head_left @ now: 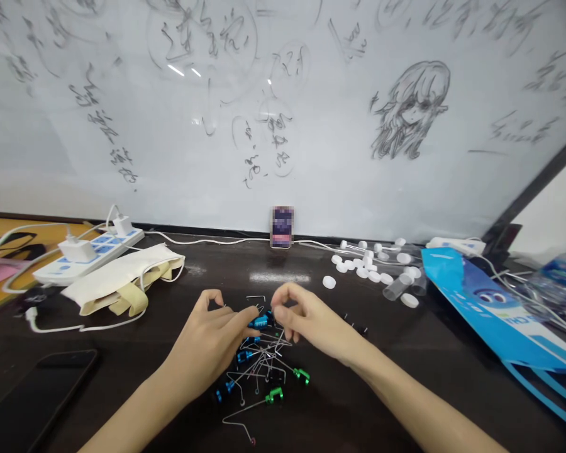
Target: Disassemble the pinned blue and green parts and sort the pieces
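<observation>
My left hand (214,336) is closed, its fingertips beside a small blue metal fitting (261,322). Whether the fitting is in the fingers or lies beyond them, I cannot tell. Close on the right, my right hand (306,318) has thumb and fingers pinched together; what sits between them is too small to name. Below both hands spreads a tangle of thin bent wires (264,352) with coloured metal ends. Among these are a green clevis-shaped end (274,395), another green end (301,376) and a blue end (244,357). A bent wire (256,297) lies behind the hands.
White caps (329,282) and clear tubes (398,287) lie at the back right, beside a blue bag (504,308). Leftward are a power strip (92,255), a cream cloth pouch (122,277) and a dark phone (40,396). Another phone (282,228) leans against the whiteboard (330,157).
</observation>
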`<action>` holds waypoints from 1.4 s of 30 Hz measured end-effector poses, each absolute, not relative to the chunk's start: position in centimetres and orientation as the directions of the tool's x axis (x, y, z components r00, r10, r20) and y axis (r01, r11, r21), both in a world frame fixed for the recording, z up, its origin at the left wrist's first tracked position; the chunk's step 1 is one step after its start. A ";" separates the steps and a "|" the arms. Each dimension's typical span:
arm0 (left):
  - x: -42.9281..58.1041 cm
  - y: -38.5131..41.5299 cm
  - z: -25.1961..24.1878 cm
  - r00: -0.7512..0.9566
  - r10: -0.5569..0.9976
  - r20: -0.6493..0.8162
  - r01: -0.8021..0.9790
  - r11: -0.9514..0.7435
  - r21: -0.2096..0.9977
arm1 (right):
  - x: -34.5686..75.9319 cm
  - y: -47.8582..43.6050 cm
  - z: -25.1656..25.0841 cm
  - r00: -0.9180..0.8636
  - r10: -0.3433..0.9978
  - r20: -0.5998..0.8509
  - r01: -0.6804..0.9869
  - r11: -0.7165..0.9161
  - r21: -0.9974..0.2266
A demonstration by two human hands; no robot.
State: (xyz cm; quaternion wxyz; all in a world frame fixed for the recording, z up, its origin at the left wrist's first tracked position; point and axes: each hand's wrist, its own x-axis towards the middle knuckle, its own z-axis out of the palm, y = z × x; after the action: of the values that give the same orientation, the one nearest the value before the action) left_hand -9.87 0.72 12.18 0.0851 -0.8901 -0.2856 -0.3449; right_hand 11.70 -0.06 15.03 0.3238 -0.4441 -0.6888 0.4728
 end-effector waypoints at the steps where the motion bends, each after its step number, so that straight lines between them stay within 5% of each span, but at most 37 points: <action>1: -9.8 0.7 12.1 0.602 0.448 0.661 0.571 -0.820 0.036 | 11.7 -0.1 14.9 -0.396 0.918 0.031 0.333 0.175 -0.926; 9: -10.0 0.8 12.2 0.585 0.456 0.671 0.562 -0.824 0.069 | 11.8 -0.1 15.7 -0.408 0.909 0.087 0.366 0.250 -0.896; 14: -9.6 0.4 12.2 0.594 0.435 0.677 0.565 -0.824 0.034 | 11.4 -0.4 15.2 -0.508 0.861 0.001 0.355 0.210 -0.911; 19: -9.6 0.6 12.2 0.564 0.473 0.677 0.564 -0.819 0.102 | 11.3 -0.5 15.2 -0.358 0.926 0.117 0.351 0.250 -0.903; 23: -9.6 0.7 12.0 0.560 0.462 0.688 0.551 -0.828 0.107 | 11.3 -0.2 14.8 -0.406 0.913 0.027 0.344 0.180 -0.922; 30: -9.3 0.9 12.0 0.562 0.624 0.543 0.615 -0.754 0.231 | 11.3 0.0 14.5 -0.354 0.930 0.095 0.266 0.197 -0.944; 42: -9.3 1.0 11.8 0.571 0.662 0.485 0.609 -0.738 0.291 | 11.2 0.2 14.2 -0.369 0.927 0.074 0.235 0.170 -0.957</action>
State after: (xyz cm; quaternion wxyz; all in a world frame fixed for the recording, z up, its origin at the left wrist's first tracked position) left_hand -9.27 1.04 11.82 -0.0457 -0.8851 -0.3589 -0.2927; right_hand 11.23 0.24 14.18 0.3608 -0.4307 -0.6744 0.4791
